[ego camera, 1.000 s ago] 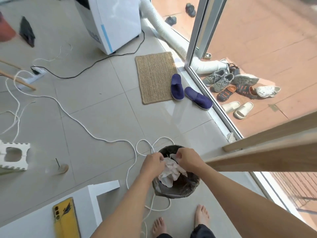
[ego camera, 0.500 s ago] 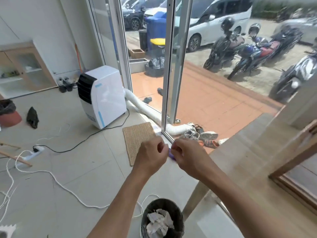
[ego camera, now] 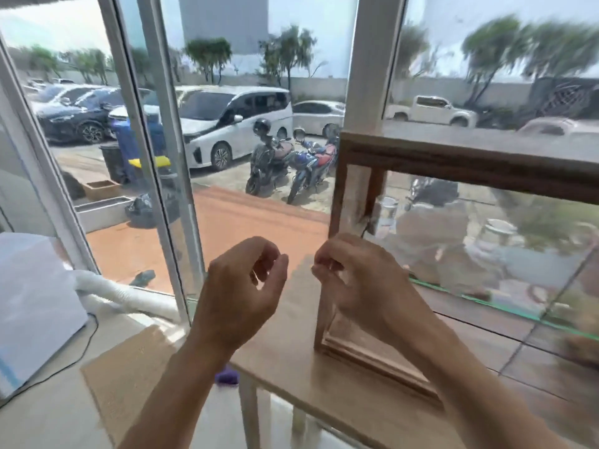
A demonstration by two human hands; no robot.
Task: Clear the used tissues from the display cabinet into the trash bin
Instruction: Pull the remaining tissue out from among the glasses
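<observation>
Both hands, left hand (ego camera: 241,288) & right hand (ego camera: 359,280), hung loosely curled, empty, just beside display cabinet (ego camera: 460,163); next probably reach inside for more tissues.

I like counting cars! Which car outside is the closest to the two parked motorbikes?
The white van. It stands right behind the motorbikes, while the dark car sits far off to the left and the white pickup truck far off to the right.

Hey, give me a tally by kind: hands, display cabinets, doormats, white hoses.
Hands: 2 (left hand, right hand)
Display cabinet: 1
Doormat: 1
White hose: 1
Total: 5
</observation>
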